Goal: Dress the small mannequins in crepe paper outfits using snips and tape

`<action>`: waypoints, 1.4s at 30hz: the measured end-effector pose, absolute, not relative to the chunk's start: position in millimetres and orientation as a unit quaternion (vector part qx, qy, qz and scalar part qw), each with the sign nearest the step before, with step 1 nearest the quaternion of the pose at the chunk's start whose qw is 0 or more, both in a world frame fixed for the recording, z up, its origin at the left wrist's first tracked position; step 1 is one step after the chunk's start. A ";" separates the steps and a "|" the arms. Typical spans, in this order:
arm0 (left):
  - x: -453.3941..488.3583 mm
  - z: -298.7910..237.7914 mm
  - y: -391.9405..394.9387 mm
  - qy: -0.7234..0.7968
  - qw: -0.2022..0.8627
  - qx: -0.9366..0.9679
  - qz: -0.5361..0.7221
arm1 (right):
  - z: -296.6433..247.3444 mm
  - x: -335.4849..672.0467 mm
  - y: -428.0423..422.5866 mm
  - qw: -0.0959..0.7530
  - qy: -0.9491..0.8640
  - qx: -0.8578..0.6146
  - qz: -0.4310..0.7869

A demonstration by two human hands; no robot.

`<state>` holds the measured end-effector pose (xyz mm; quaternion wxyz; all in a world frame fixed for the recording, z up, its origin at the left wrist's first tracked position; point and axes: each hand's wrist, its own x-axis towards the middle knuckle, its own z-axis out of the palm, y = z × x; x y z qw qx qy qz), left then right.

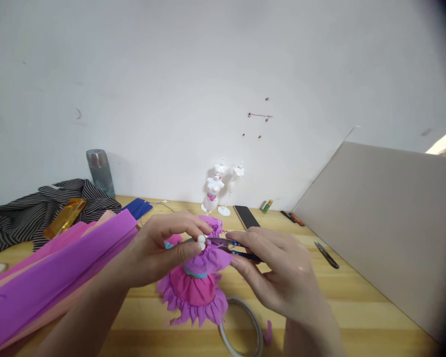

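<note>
Purple paper sheets point(70, 277) were spread at left. White form point(201, 243) in ruffled paper dress point(195, 287) was held mid-view over table point(144, 322), left hand point(167, 243) thumb and fingers clamped on it. Scissors point(225, 242) were gripped at dress top, right hand point(278, 263) fingers clamped on handles. Black-handled tool point(327, 256) was seen farther right.

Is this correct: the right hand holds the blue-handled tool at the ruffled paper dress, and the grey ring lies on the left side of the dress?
Not quite: the head view shows the grey ring on the near right side of the ruffled paper dress, not the left. The right hand does hold the blue-handled tool at the dress.
</note>
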<state>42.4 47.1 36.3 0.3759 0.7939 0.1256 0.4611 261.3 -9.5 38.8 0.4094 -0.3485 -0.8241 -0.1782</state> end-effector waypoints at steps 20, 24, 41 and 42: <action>45.2 36.9 46.6 0.140 0.375 0.791 0.463 | 42.7 260.6 -13.0 0.404 -0.816 -0.353 -0.217; 45.1 35.1 46.7 0.149 0.376 0.789 0.462 | 43.0 258.2 -12.2 0.409 -0.812 -0.345 -0.234; 48.4 35.6 47.7 0.134 0.376 0.797 0.453 | 37.0 248.4 10.8 0.555 -0.678 -0.429 0.222; 48.8 35.6 47.9 0.130 0.375 0.798 0.453 | 34.8 244.9 13.8 0.545 -0.674 -0.425 0.259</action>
